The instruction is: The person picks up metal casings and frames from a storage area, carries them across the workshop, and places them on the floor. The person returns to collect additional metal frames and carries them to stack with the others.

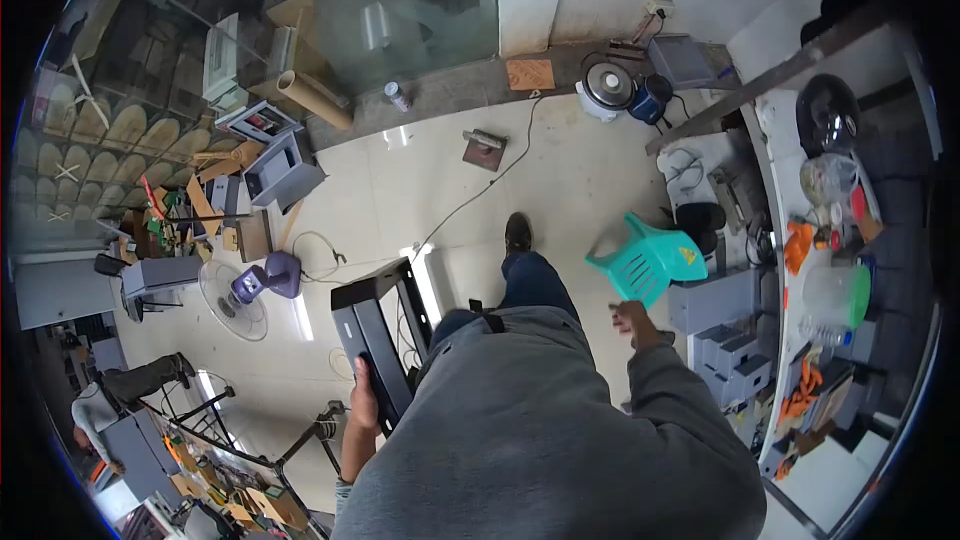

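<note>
Above the tiled floor (445,205), to the left of the wearer's body, a black open-framed casing (368,340) is held in a tilted position by the left hand (364,400). The hand is closed about the casing's outer side, with the thumb laid along it; the inner side of the casing is partly hidden by the clothing. On the other side of the body, the right hand (630,322) is seen with loosely bent fingers, just beside the slatted part of a green plastic chair (650,262); whether the chair is touched, or anything is gripped, cannot be told. The chair is placed near the floor's right edge, next to stacked grey boxes (735,365). One dark shoe (518,232) is shown ahead of the body.

Toward the floor's left edge, a purple fan (240,295) and an open grey box (285,170) are seen. Across the middle, a thin cable (468,200) is stretched, and a dark flat object (484,150) is set near it. Along the far edge, a patterned can (397,96) and a lidded cooker (607,90) are arranged. At the right, a green-lidded container (845,297) is carried by a shelf (790,285). At the far left, another person (98,415) is partly visible.
</note>
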`<state>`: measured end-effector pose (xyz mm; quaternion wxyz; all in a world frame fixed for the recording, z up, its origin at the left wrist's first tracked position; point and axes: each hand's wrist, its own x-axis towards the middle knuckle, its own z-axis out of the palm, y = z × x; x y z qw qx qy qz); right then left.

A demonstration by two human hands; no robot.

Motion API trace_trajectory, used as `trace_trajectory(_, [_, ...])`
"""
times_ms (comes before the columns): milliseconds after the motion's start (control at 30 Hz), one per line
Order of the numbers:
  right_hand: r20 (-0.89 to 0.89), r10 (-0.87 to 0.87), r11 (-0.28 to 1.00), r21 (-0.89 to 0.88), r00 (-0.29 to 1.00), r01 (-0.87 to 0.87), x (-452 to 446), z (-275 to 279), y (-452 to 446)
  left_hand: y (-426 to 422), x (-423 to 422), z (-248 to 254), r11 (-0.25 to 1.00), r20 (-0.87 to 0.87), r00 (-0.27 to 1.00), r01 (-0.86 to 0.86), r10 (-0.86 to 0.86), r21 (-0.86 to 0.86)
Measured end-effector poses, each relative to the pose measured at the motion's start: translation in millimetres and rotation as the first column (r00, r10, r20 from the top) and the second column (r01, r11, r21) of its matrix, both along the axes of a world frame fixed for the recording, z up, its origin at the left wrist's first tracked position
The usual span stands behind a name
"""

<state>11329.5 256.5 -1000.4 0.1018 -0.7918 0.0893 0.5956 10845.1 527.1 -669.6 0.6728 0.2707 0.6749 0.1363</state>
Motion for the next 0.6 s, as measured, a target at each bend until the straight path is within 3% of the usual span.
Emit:
trace_trajectory(33, [-0.145, -0.161, 0.946, 0.260, 0.976, 0.195, 44.8, -42.0, 13.9, 18.4, 18.8, 5.0, 0.999, -0.016, 1.000, 0.003, -0.003, 0.036])
trace_trajectory(67, [0.064, 0.042, 0.937, 0.345, 0.997, -0.062, 71.1, -21.1, 68.6, 31.8, 32.5, 6.2, 0.999, -0.027, 1.000, -0.005, 0.006, 0.053])
trace_trajectory(100, [0.309, 0.227, 0.886, 0.327, 0.924, -0.328, 96.1, 6.8, 127.8, 43.4, 41.1, 7.0, 0.999, -0.054, 0.998, -0.030, 0.032, 0.023])
trace_trajectory(133, [0.529, 0.359, 0.760, 0.313, 0.769, -0.570, 126.6, -11.0, 170.6, 55.0, 46.5, 7.3, 0.998, -0.083, 0.995, -0.060, 0.060, -0.006])
trace_trajectory(200, [0.391, -0.005, 0.850, 0.486, 0.920, -0.203, 144.9, 73.0, 277.8, 79.5, 67.6, 19.1, 0.994, -0.091, 0.992, -0.097, 0.092, -0.050])
trace_trajectory(267, [0.316, -0.168, 0.818, 0.574, 0.934, -0.047, 159.7, 133.2, 361.3, 99.1, 73.8, 9.8, 0.994, -0.018, 0.994, -0.107, 0.107, 0.004])
trace_trajectory(467, [0.268, -0.187, 0.798, 0.602, 0.945, -0.013, 162.5, 148.4, 441.3, 175.6, 83.2, -9.9, 0.993, 0.015, 0.994, -0.108, 0.109, -0.045])
trace_trajectory(533, [0.020, -0.211, 0.713, 0.687, 0.977, 0.140, 168.3, 85.6, 412.1, 202.8, 89.6, -8.7, 0.994, 0.076, 0.992, -0.092, 0.097, -0.063])
trace_trajectory(600, [0.125, -0.182, 0.849, 0.520, 0.975, 0.092, 131.0, 121.8, 421.4, 235.5, 97.7, -4.0, 0.997, 0.097, 0.994, -0.048, 0.053, -0.062])
